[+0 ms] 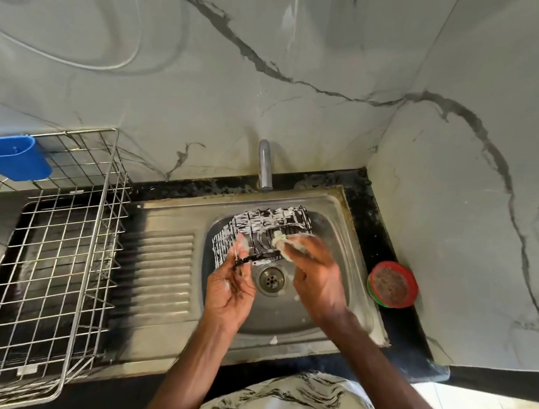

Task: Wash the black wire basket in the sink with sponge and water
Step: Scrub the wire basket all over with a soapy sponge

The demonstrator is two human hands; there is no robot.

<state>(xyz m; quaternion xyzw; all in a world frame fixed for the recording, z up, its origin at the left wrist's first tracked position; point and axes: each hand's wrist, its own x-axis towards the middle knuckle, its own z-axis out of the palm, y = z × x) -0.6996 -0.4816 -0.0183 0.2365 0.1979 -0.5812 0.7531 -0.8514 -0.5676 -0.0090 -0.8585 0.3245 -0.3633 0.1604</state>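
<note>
A black wire basket (264, 225), coated with white foam, is held tilted over the steel sink (340, 240). My left hand (229, 290) pinches its near black rim at the lower left. My right hand (316, 270) grips a pale soapy sponge (282, 243) and presses it against the basket's inner side. The tap (265, 166) stands behind the basin, and no water is seen running. The drain (269, 279) shows between my two hands.
A steel dish rack (62, 251) with a blue plastic holder (11, 157) fills the counter at left, beside the ribbed drainboard (158, 266). A red and green round container (393, 285) sits on the black counter right of the sink. Marble walls close the corner.
</note>
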